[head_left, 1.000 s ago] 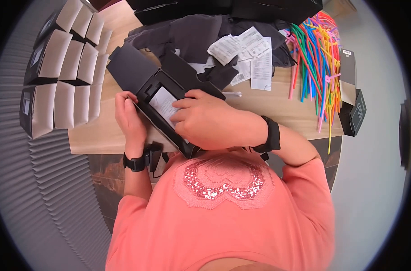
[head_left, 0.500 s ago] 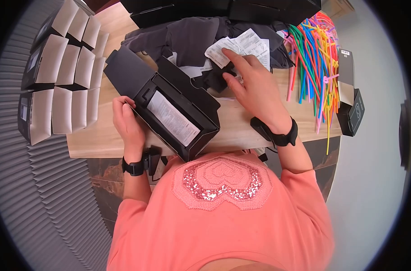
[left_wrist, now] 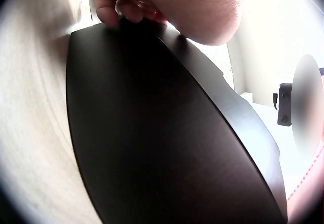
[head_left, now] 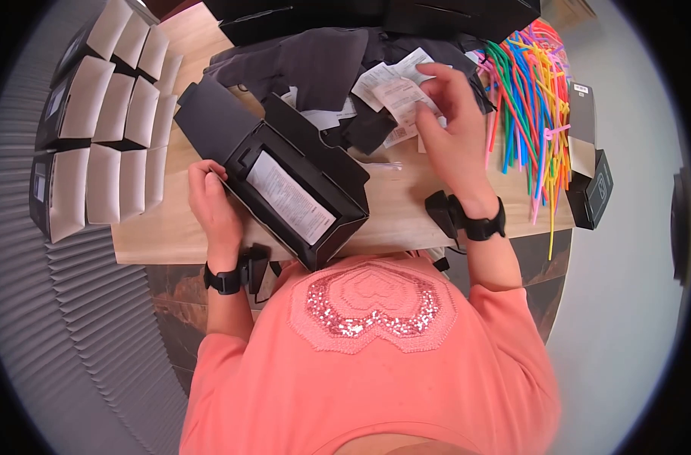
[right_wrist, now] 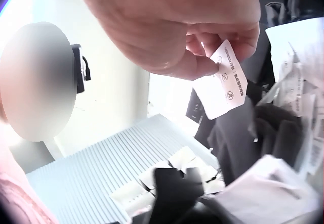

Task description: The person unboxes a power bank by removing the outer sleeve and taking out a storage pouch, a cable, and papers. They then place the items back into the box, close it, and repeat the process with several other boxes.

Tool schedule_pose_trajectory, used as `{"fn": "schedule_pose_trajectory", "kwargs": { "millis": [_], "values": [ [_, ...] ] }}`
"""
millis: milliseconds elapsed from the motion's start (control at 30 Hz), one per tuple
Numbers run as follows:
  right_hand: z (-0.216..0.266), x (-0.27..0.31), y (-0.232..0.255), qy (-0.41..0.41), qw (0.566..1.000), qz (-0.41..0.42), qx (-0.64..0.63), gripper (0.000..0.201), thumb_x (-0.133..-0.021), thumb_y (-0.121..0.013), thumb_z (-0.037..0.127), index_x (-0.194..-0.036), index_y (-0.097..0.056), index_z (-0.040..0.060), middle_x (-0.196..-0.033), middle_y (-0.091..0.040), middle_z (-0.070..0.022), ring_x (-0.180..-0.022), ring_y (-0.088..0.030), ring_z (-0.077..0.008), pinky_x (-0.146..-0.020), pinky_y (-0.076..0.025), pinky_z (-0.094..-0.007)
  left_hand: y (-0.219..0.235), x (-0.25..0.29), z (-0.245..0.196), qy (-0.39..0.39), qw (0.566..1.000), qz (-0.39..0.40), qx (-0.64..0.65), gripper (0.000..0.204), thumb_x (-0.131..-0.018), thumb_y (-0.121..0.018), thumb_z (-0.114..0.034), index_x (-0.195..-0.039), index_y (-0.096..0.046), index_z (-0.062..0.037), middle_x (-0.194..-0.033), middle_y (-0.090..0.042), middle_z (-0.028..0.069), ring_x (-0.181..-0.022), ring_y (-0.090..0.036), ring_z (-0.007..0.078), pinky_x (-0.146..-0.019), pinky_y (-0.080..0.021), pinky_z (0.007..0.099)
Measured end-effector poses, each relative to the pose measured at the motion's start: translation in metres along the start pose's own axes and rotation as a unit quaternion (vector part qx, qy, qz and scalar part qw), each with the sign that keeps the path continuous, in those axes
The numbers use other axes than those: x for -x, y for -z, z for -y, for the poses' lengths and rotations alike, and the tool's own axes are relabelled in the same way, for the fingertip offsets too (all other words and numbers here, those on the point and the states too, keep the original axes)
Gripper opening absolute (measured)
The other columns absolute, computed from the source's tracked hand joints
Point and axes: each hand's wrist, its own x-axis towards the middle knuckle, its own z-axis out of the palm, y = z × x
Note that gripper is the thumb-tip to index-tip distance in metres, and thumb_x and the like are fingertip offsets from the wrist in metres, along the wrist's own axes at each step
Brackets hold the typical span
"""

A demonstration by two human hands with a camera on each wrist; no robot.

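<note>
My left hand (head_left: 215,208) grips the left edge of an open black box (head_left: 315,155), tilted near the table's front edge with its lid folded back. A printed white leaflet (head_left: 291,197) lies inside it. In the left wrist view, the curled fingertips (left_wrist: 107,14) sit over the edge of the box's dark outer wall (left_wrist: 142,113). My right hand (head_left: 459,144) pinches a small printed paper slip (right_wrist: 223,90) between thumb and fingers, above the loose slips. Other folded slips (head_left: 372,82) lie on dark grey cloth (head_left: 323,64) behind the box.
Several white-ended boxes (head_left: 80,95) stand stacked at the left. Large black boxes (head_left: 459,19) line the back. Colourful bendy straws (head_left: 524,114) spread at the right, beside a small black box (head_left: 592,193). A thin white item (head_left: 383,165) lies right of the open box.
The right hand has left the inside of the box, uncovering the leaflet, reached to the slips at the back and lifted one. The left hand keeps its grip on the box.
</note>
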Motion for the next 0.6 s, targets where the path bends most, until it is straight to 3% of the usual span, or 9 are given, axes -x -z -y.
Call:
{"fn": "schedule_pose_trajectory", "kwargs": {
  "millis": [67, 133, 167, 200, 267, 367, 467, 533, 600],
  "values": [
    [0.019, 0.0, 0.001, -0.001, 0.999, 0.011, -0.049, 0.026, -0.081, -0.054, -0.008, -0.102, -0.065, 0.0023, -0.091, -0.062, -0.0098, -0.081, -0.061, -0.0215, -0.076, -0.049, -0.0299, 0.0, -0.001, 0.0, -0.006, 1.0, -0.003, 0.002, 0.025, -0.099, -0.038, -0.018, -0.092, -0.054, -0.0006, -0.083, -0.049, 0.0056, -0.077, -0.045, 0.0151, -0.072, -0.039, 0.0288],
    [0.041, -0.002, 0.006, 0.082, 0.989, 0.12, 0.018, 0.024, -0.075, -0.052, -0.01, -0.091, -0.065, 0.0028, -0.092, -0.062, -0.008, -0.082, -0.061, -0.0231, -0.074, -0.049, -0.0293, 0.0, -0.001, -0.002, 0.007, 1.0, -0.001, 0.017, 0.023, -0.098, -0.038, -0.016, -0.092, -0.054, -0.0004, -0.083, -0.049, 0.0055, -0.078, -0.046, 0.0146, -0.073, -0.039, 0.0288],
    [0.049, -0.007, 0.009, 0.191, 0.961, 0.192, 0.055, 0.024, -0.076, -0.052, -0.014, -0.086, -0.062, 0.0049, -0.099, -0.062, -0.0073, -0.093, -0.059, -0.0202, -0.083, -0.047, -0.0309, 0.002, -0.001, -0.003, 0.021, 1.0, 0.007, 0.006, 0.022, -0.098, -0.038, -0.016, -0.092, -0.053, -0.0003, -0.083, -0.05, 0.006, -0.077, -0.046, 0.0151, -0.073, -0.039, 0.029],
    [0.058, -0.011, 0.004, 0.194, 0.96, 0.195, 0.05, 0.024, -0.076, -0.052, -0.014, -0.086, -0.062, 0.0049, -0.099, -0.062, -0.0073, -0.093, -0.059, -0.0202, -0.083, -0.047, -0.0309, 0.003, -0.001, -0.003, 0.022, 1.0, 0.002, 0.003, 0.022, -0.098, -0.038, -0.016, -0.092, -0.053, -0.0003, -0.083, -0.05, 0.006, -0.077, -0.046, 0.0151, -0.073, -0.039, 0.029],
    [0.076, -0.012, -0.016, 0.365, 0.898, 0.233, 0.074, 0.018, -0.07, -0.06, -0.009, -0.08, -0.061, 0.0055, -0.103, -0.062, -0.0086, -0.103, -0.059, -0.0294, -0.087, -0.047, -0.0383, 0.002, 0.0, -0.003, 0.026, 1.0, 0.01, 0.014, 0.023, -0.099, -0.038, -0.016, -0.092, -0.053, -0.0004, -0.083, -0.05, 0.0066, -0.077, -0.046, 0.0156, -0.072, -0.04, 0.0294],
    [0.086, 0.0, -0.044, 0.423, 0.855, 0.27, 0.134, 0.014, -0.069, -0.066, 0.0, -0.08, -0.063, 0.0063, -0.11, -0.061, -0.0086, -0.113, -0.057, -0.033, -0.093, -0.046, -0.0428, 0.003, -0.001, -0.002, 0.011, 1.0, 0.012, 0.01, 0.023, -0.099, -0.038, -0.017, -0.093, -0.053, -0.0004, -0.083, -0.05, 0.0071, -0.077, -0.046, 0.0164, -0.072, -0.04, 0.0302],
    [0.078, 0.011, -0.07, 0.406, 0.825, 0.362, 0.152, 0.013, -0.069, -0.069, 0.004, -0.081, -0.065, 0.0062, -0.115, -0.06, -0.0086, -0.116, -0.057, -0.034, -0.096, -0.045, -0.0417, 0.004, 0.0, -0.003, 0.015, 1.0, 0.016, 0.01, 0.024, -0.1, -0.038, -0.018, -0.093, -0.053, -0.0005, -0.082, -0.05, 0.0076, -0.077, -0.047, 0.0169, -0.072, -0.04, 0.0307],
    [0.074, 0.013, -0.074, 0.412, 0.815, 0.366, 0.181, 0.019, -0.072, -0.068, 0.005, -0.09, -0.068, 0.0064, -0.119, -0.061, -0.0097, -0.12, -0.056, -0.0344, -0.097, -0.046, -0.0433, 0.005, -0.001, -0.003, 0.03, 0.999, 0.017, 0.007, 0.024, -0.1, -0.038, -0.018, -0.093, -0.053, -0.0004, -0.082, -0.05, 0.0079, -0.077, -0.047, 0.0173, -0.072, -0.04, 0.031],
    [0.071, 0.011, -0.07, 0.398, 0.839, 0.334, 0.165, 0.018, -0.072, -0.069, 0.012, -0.089, -0.069, 0.0049, -0.103, -0.064, -0.0082, -0.111, -0.059, -0.0271, -0.09, -0.047, -0.0396, 0.004, -0.001, 0.0, -0.008, 1.0, 0.014, 0.015, 0.025, -0.1, -0.038, -0.018, -0.092, -0.053, -0.0004, -0.082, -0.05, 0.0083, -0.076, -0.047, 0.0174, -0.072, -0.04, 0.0314]
  ]
}}
